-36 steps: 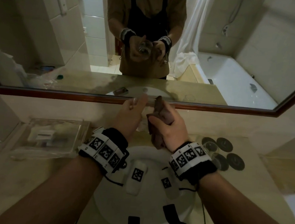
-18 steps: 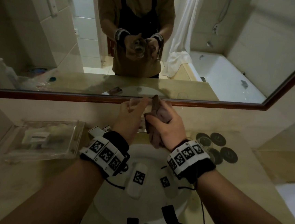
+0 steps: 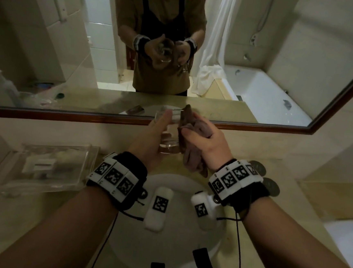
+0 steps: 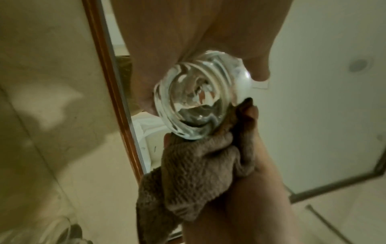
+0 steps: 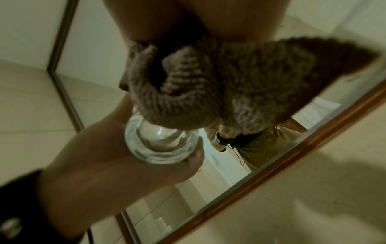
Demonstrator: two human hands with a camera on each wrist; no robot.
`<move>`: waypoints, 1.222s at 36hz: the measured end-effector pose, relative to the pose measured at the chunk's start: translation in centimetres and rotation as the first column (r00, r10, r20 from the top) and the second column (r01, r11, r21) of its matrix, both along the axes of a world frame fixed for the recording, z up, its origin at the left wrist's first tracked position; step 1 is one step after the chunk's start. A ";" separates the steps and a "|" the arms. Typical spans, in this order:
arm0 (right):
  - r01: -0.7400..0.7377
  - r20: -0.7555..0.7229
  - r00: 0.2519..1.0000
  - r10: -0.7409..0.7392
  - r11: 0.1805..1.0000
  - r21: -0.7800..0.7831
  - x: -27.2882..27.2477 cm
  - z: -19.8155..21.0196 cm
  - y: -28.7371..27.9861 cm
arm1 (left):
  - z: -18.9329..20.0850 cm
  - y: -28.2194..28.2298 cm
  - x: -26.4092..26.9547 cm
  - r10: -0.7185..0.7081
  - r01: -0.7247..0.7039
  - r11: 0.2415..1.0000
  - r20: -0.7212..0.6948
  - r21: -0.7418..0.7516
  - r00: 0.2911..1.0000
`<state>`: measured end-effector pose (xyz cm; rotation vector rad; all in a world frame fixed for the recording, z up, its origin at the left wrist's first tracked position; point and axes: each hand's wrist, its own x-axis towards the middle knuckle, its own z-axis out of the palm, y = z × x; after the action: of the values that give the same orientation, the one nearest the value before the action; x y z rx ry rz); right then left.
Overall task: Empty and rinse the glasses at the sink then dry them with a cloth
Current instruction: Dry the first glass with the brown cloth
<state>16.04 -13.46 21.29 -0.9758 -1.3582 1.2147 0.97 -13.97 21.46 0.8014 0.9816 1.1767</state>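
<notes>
1. Drying is under way, over the sink (image 3: 162, 235), in front of the mirror (image 3: 242, 54).
2. Left hand (image 3: 149, 140) wraps the glass (image 3: 169, 131).
3. Right hand (image 3: 205, 140) clutches the brown cloth (image 3: 192, 156) against its side.
4. Next, I'd guess, cloth goes inside, glass turned.

Above the sink (image 3: 168, 235), the left hand (image 3: 149, 144) holds a clear glass (image 3: 170, 131), fingers wrapped round it. The right hand (image 3: 204, 145) clutches a brown cloth (image 3: 191, 150) pressed against the glass's side. A clear plastic tray (image 3: 49, 165) sits on the surface (image 3: 24, 223) to the left, below the mirror (image 3: 263, 56).
</notes>
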 end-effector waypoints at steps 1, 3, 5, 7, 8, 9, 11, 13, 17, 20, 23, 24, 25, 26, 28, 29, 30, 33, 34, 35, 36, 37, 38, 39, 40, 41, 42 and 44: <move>0.015 -0.002 1.000 -0.015 1.000 0.006 -0.3 0.0 -0.1 | -0.1 0.2 0.1 0.035 -0.034 0.999 -0.061 0.014 0.997; 0.093 0.065 0.993 -0.097 0.994 0.052 -0.7 -0.4 -0.2 | 0.1 0.1 0.3 0.090 -0.077 0.995 -0.203 0.067 0.975; 0.166 0.199 0.961 -0.193 0.976 0.142 -1.1 -0.8 -0.2 | 0.7 -0.2 0.6 0.149 -0.116 0.984 -0.272 0.135 0.951; 0.159 0.242 0.948 -0.207 0.966 0.201 -1.3 -1.0 -0.6 | 0.3 0.1 0.8 0.143 -0.108 0.985 -0.291 0.136 0.946; 0.140 0.242 0.951 -0.191 0.967 0.215 -1.5 -1.0 -0.7 | 0.2 0.0 0.8 0.124 -0.089 0.987 -0.281 0.134 0.952; 0.126 0.242 0.954 -0.177 0.969 0.211 -1.6 -1.0 -0.9 | 0.1 -0.1 0.8 0.112 -0.080 0.987 -0.247 0.137 0.963; 0.100 0.197 0.972 -0.128 0.984 0.147 -1.4 -0.9 -1.0 | -0.1 -0.2 0.6 0.085 -0.063 0.991 -0.186 0.118 0.979; 0.048 0.060 0.997 -0.050 0.999 0.025 -0.9 -0.8 -0.8 | -0.3 -0.4 0.5 0.019 0.001 0.992 -0.160 0.127 0.987; -0.003 0.013 1.000 0.004 0.999 -0.049 -0.3 -1.1 -0.5 | -0.6 -0.4 0.4 -0.035 0.041 0.997 -0.092 0.066 0.995; 0.083 0.155 0.984 -0.084 0.996 0.015 -0.9 -2.1 -1.0 | -1.6 0.1 0.1 0.019 -0.019 1.000 -0.124 -0.005 0.992; 0.160 0.245 0.954 -0.172 0.985 0.066 -1.3 -3.7 -1.1 | -2.7 0.6 0.2 0.097 -0.081 0.994 -0.237 0.078 0.967; 0.171 0.234 0.956 -0.177 0.984 0.047 -1.3 -4.2 -1.2 | -2.9 0.6 0.2 0.131 -0.113 0.990 -0.233 0.087 0.964; 0.180 0.228 0.956 -0.184 0.983 0.036 -1.3 -4.5 -1.3 | -3.2 0.7 0.4 0.153 -0.138 0.987 -0.230 0.083 0.961; 0.190 0.234 0.953 -0.191 0.981 0.029 -1.2 -4.7 -1.3 | -3.4 0.7 0.6 0.175 -0.159 0.984 -0.240 0.084 0.955; 0.205 0.244 0.949 -0.202 0.979 0.016 -0.9 -5.1 -1.3 | -4.1 0.9 1.2 0.175 -0.162 0.984 -0.239 0.074 0.955; 0.206 0.244 0.949 -0.201 0.979 0.006 -0.7 -5.3 -1.2 | -4.5 1.1 1.4 0.173 -0.163 0.985 -0.227 0.060 0.958; 0.207 0.242 0.949 -0.201 0.978 -0.001 -0.4 -5.4 -1.1 | -4.8 1.2 1.7 0.165 -0.158 0.986 -0.206 0.050 0.965; 0.226 0.208 0.955 -0.213 0.973 -0.039 0.4 -5.5 -1.0 | -5.3 1.9 2.4 0.080 -0.084 0.996 -0.113 -0.028 0.990; 0.231 0.175 0.960 -0.218 0.971 -0.060 0.7 -5.4 -1.1 | -5.2 2.1 2.7 0.031 -0.034 0.998 -0.058 -0.057 0.998; 0.224 0.132 0.968 -0.213 0.971 -0.079 1.1 -5.3 -1.1 | -5.2 2.1 3.1 -0.003 0.002 0.997 -0.016 -0.078 1.000; 0.214 0.090 0.975 -0.205 0.972 -0.098 1.5 -5.2 -1.0 | -5.4 2.2 3.4 -0.036 0.036 0.995 0.008 -0.094 0.999; 0.202 0.054 0.979 -0.197 0.973 -0.110 2.0 -5.2 -0.8 | -5.7 2.3 3.8 -0.078 0.081 0.991 0.031 -0.109 0.996; 0.198 0.037 0.980 -0.195 0.973 -0.116 2.4 -5.2 -0.7 | -5.8 2.3 4.1 -0.107 0.112 0.986 0.044 -0.127 0.993; 0.203 0.035 0.979 -0.200 0.972 -0.119 2.9 -5.4 -0.5 | -5.5 2.4 4.5 -0.104 0.108 0.985 0.037 -0.133 0.994; 0.207 0.046 0.978 -0.203 0.970 -0.124 3.4 -5.4 -0.4 | -5.1 2.4 5.1 -0.102 0.104 0.987 0.023 -0.120 0.994; 0.218 0.062 0.975 -0.212 0.968 -0.123 3.5 -5.5 -0.4 | -4.8 2.3 5.2 -0.121 0.124 0.986 0.030 -0.111 0.992; 0.223 0.081 0.974 -0.214 0.967 -0.127 3.8 -5.4 -0.3 | -4.8 2.4 5.5 -0.154 0.158 0.981 0.040 -0.114 0.987; 0.225 0.111 0.971 -0.212 0.967 -0.119 4.5 -5.5 -0.3 | -5.1 2.3 6.2 -0.200 0.203 0.972 0.035 -0.121 0.979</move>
<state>20.50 -13.73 15.78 -1.2579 -1.2203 1.1099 7.13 -11.63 16.32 0.7676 0.9227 0.9386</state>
